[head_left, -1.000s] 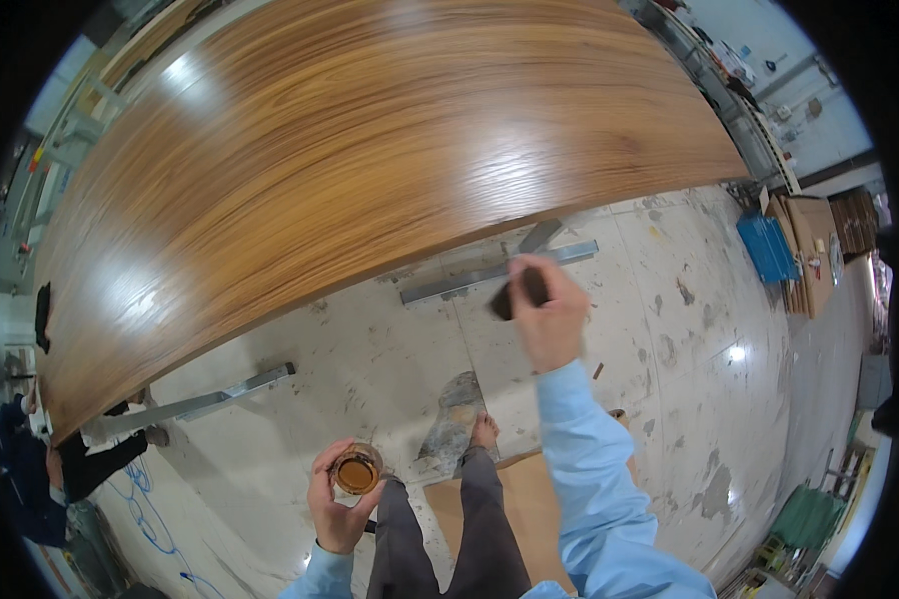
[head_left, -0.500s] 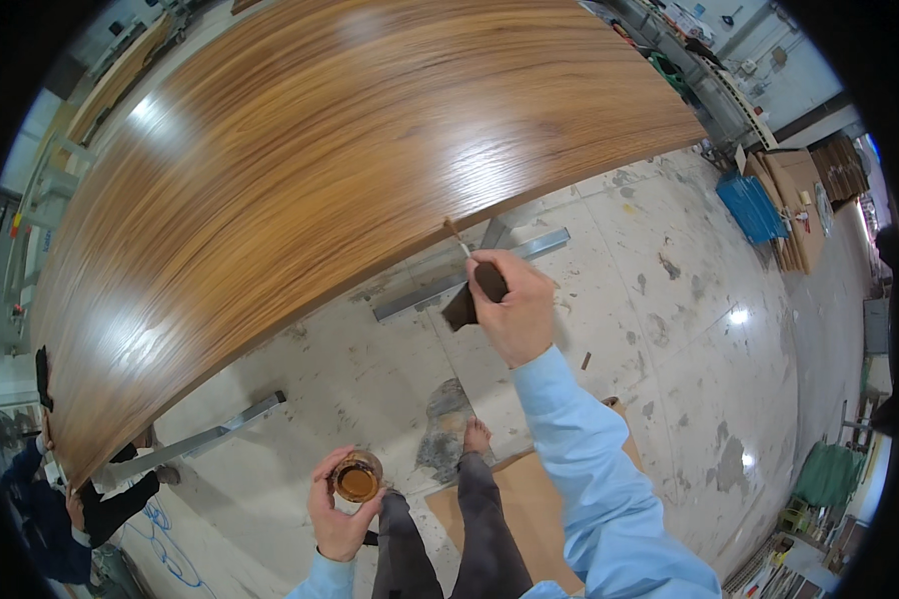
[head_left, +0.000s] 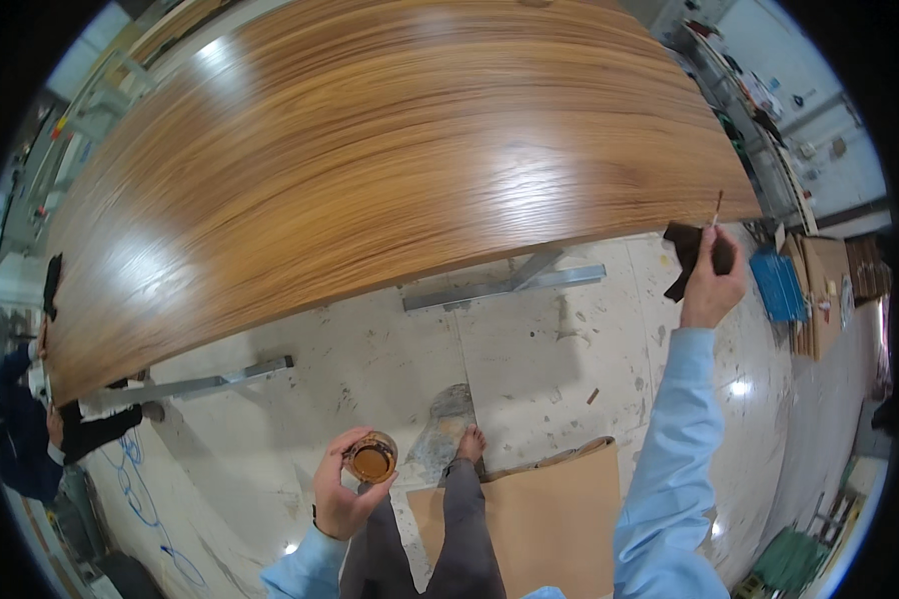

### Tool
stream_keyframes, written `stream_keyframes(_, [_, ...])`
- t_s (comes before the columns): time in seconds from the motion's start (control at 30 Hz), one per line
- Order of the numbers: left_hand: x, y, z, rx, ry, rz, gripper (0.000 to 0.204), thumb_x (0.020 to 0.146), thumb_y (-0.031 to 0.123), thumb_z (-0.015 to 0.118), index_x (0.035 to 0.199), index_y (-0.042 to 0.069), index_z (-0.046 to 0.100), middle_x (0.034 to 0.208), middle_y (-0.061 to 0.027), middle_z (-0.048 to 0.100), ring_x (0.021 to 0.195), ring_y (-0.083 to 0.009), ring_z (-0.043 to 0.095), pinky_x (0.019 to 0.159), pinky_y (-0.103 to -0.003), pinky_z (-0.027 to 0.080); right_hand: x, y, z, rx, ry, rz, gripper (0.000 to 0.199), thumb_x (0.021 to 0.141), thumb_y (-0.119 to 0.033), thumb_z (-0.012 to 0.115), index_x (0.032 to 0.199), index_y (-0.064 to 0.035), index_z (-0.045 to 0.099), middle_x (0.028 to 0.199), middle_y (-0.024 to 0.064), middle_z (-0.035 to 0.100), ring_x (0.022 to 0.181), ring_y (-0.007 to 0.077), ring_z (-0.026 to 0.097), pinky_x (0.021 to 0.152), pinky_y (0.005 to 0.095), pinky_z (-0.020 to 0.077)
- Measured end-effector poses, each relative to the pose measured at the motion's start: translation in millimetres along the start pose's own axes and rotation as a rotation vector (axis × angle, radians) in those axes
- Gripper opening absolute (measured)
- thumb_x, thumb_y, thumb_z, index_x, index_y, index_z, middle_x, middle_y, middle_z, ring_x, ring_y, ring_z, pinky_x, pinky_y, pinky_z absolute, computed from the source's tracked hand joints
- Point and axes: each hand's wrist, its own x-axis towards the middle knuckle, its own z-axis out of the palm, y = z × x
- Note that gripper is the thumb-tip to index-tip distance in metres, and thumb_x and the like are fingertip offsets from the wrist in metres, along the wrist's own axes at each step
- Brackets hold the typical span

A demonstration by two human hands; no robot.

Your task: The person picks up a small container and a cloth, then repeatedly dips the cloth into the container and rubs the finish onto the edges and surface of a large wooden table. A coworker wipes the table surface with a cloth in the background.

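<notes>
A large wood-grain tabletop (head_left: 370, 170) with a glossy surface spreads across the view in front of me. In my left hand (head_left: 344, 491), low over my legs, is a small glass jar (head_left: 372, 457) of brown liquid. Out at the table's right corner, my right hand (head_left: 714, 285) pinches a thin brush (head_left: 717, 208) with a brown tip, pointing up by the near edge. That same hand also keeps a dark brown cloth (head_left: 683, 262) bunched against its palm; the cloth hangs to the left of the fingers.
Metal legs (head_left: 504, 288) reach out from beneath the tabletop. A cardboard sheet (head_left: 544, 519) lies on the floor at my feet. Another person (head_left: 20, 424) is at the table's left end, near a blue hose (head_left: 135, 489). Blue and brown stacked boards (head_left: 777, 285) stand at right.
My right hand has travelled right along the near edge to the corner, carrying brush and cloth. The left hand still holds the jar, and the whole view has shifted.
</notes>
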Motion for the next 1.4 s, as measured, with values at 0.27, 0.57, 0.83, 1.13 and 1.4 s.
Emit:
stream_keyframes(0.27, [-12,-11,-27,-0.039,0.069,0.028,0.067,0.075,-0.002,0.091,0.134,0.001,0.059,0.138,-0.0191,0.064,0.124,-0.0296,0.067,0.103,-0.038,0.058,-12,-33,60,-0.212,-0.138,0.056,0.017,0.098,-0.021,0.079,0.105,-0.0059,0.078,0.100,0.0116,0.079,0.089,0.0235,0.075,0.085,0.0343,0.0582])
stream_keyframes(0.57, [-67,-69,-89,-0.182,0.128,-0.156,0.071,0.074,-0.002,0.089,0.137,0.002,0.056,0.141,-0.0164,0.061,0.131,-0.0297,0.062,0.111,-0.040,0.051,-205,-249,110,0.231,-0.351,-0.136,0.037,0.079,0.010,0.072,0.109,-0.0117,0.074,0.104,0.0081,0.074,0.098,0.0279,0.069,0.087,0.0393,0.0574])
stream_keyframes(0.83, [-120,-110,-158,-0.242,0.185,-0.312,0.073,0.076,0.005,0.087,0.140,-0.001,0.054,0.131,-0.0128,0.061,0.121,-0.0247,0.063,0.107,-0.038,0.050,-375,-522,129,0.974,-0.920,0.058,0.024,0.084,0.001,0.078,0.106,-0.0072,0.072,0.105,0.0093,0.073,0.102,0.0307,0.069,0.085,0.0383,0.0572])
stream_keyframes(1.13, [-123,-123,-231,-0.197,0.273,-0.201,0.067,0.074,-0.001,0.089,0.133,0.003,0.058,0.138,-0.0146,0.063,0.123,-0.0267,0.065,0.108,-0.037,0.051,-325,-421,65,0.301,-0.713,0.326,0.018,0.098,-0.019,0.080,0.110,-0.0054,0.077,0.100,0.0068,0.078,0.090,0.0159,0.072,0.086,0.0320,0.0568])
stream_keyframes(1.4, [-100,-120,-239,-0.139,0.261,-0.179,0.067,0.076,-0.002,0.087,0.135,0.002,0.058,0.139,-0.0143,0.062,0.123,-0.0256,0.065,0.106,-0.037,0.053,-311,-355,88,0.165,-0.545,0.268,0.013,0.095,-0.013,0.080,0.103,-0.0030,0.076,0.098,0.0112,0.075,0.088,0.0242,0.072,0.081,0.0345,0.0554])
